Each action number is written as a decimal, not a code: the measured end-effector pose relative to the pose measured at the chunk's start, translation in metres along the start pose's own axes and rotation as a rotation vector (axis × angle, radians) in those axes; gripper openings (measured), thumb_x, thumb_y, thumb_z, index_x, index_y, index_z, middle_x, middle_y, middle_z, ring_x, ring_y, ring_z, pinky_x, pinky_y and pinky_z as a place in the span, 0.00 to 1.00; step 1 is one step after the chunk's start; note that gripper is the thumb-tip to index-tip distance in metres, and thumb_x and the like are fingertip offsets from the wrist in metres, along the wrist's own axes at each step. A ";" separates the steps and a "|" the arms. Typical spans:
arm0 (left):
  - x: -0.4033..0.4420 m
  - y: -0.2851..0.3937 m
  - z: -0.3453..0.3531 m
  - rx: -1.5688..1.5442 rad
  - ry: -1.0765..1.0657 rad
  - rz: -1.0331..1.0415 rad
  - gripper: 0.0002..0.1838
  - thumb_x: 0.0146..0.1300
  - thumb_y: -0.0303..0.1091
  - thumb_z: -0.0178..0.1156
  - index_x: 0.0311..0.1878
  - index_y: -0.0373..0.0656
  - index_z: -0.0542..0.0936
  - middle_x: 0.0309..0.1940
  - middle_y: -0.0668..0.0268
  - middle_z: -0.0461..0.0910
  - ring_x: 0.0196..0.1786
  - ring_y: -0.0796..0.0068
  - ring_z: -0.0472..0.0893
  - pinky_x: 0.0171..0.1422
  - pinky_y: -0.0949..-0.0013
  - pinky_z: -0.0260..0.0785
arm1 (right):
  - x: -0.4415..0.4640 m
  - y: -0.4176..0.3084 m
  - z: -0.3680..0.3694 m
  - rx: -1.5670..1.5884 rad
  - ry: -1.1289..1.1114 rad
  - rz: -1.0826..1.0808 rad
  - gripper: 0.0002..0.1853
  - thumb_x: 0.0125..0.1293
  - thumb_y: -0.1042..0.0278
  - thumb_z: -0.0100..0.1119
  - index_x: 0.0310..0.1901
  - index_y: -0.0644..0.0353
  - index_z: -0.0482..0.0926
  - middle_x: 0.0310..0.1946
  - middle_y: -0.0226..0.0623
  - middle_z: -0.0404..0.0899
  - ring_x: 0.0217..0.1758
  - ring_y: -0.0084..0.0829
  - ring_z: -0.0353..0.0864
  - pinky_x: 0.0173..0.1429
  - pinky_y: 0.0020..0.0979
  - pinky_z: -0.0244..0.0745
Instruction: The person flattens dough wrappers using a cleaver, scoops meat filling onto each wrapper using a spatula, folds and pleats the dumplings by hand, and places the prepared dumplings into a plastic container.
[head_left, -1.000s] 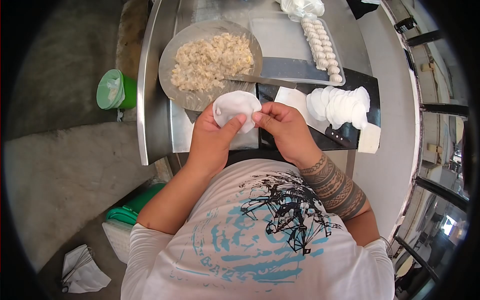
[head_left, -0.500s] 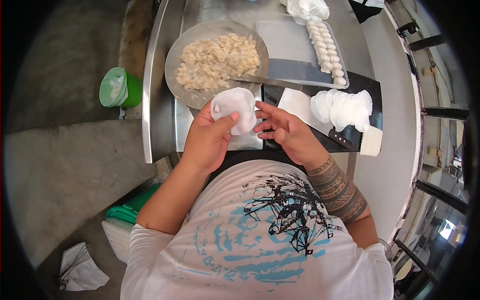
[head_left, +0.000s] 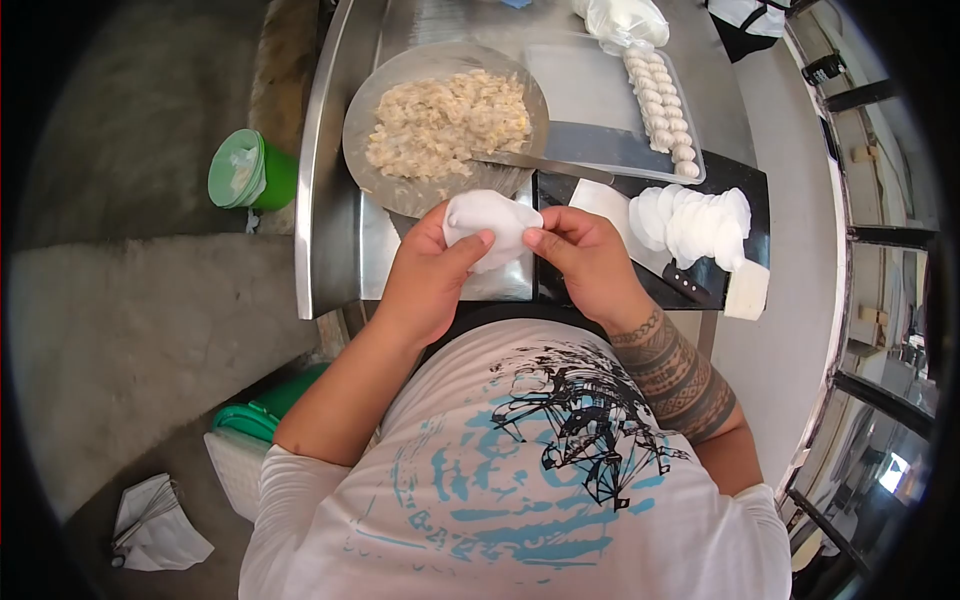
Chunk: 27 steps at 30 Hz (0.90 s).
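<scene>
A thin round white dumpling wrapper [head_left: 490, 215] is held up between my two hands, just in front of the filling bowl. My left hand [head_left: 425, 275] grips its left side, thumb laid over the face. The wrapper's right edge is pinched between thumb and fingers of my right hand [head_left: 590, 262]. Beyond it stands a wide metal bowl [head_left: 360, 150] of pale chopped filling [head_left: 445, 120]. A flat metal spreader [head_left: 540, 163] rests across the bowl's rim. Overlapping white wrappers [head_left: 695, 225] lie fanned out to the right of my right hand.
A clear tray [head_left: 580, 75] holds rows of filled dumplings [head_left: 660, 105], with a plastic bag [head_left: 625, 22] behind. A cleaver with a black handle [head_left: 685, 283] lies by the wrappers, near a white block [head_left: 746, 290]. On the left is a green bucket [head_left: 275, 178].
My right hand has closed from spread fingers to a pinch on the wrapper's right edge. The wrapper is now stretched between both hands.
</scene>
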<state>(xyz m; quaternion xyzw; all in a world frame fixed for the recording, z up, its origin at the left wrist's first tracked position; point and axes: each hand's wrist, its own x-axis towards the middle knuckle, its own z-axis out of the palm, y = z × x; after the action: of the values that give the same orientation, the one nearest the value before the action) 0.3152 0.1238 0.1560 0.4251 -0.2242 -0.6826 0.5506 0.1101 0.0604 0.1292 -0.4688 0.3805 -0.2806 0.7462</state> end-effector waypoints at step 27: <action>-0.017 0.027 -0.002 0.738 -0.199 -0.040 0.42 0.76 0.26 0.59 0.87 0.50 0.51 0.51 0.56 0.89 0.55 0.77 0.83 0.64 0.70 0.73 | 0.013 -0.054 0.021 -0.555 -0.278 -0.232 0.11 0.66 0.68 0.76 0.47 0.62 0.87 0.40 0.35 0.87 0.49 0.27 0.83 0.57 0.30 0.78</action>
<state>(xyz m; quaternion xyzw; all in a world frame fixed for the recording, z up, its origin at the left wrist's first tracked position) 0.3331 0.1321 0.1815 0.5307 -0.4987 -0.6046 0.3226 0.1314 0.0394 0.1803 -0.7283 0.2811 -0.1827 0.5977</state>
